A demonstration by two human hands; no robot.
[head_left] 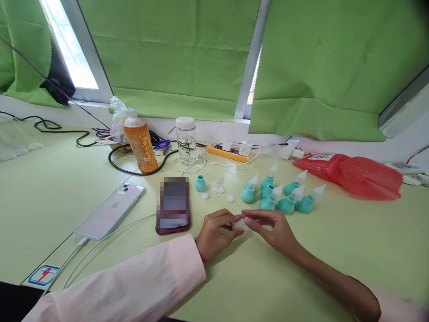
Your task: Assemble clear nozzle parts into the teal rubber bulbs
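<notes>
Left hand (214, 232) and right hand (275, 229): both rest low on the table (335, 268), just right of the red-cased phone (173, 205), fingertips meeting. Between them sits a clear plastic piece (241, 224). Each hand is closed narrow on it, the left pinching its left end with curled fingers, the right pinching its right end with fingers extended. The piece lies directly between the two hands and equally near to both. Its long axis appears to run left to right, from one hand to the other; it is small and partly covered, so its exact shape cannot be told.

Other items, placed from the red-cased phone:

- Green curtains (174, 49): well beyond it, across the window.
- Red plastic bag (351, 175): far to its right, at the rear of the table.
- White phone (112, 210): just to its left, face down, with a cable attached.
- Orange drink bottle (140, 143): behind it and to the left, upright.
- Glass jar (186, 141): directly behind it, upright, white lid on.
- Orange power strip (231, 152): behind it and to the right, chargers plugged in.
- Teal bulbs with clear tips (278, 194): a group to its right, just beyond the hands.
- Lone teal bulb (200, 183): just beside its upper right corner, no tip fitted.
- Loose clear caps (217, 185): to its right, scattered between the lone bulb and the group.
</notes>
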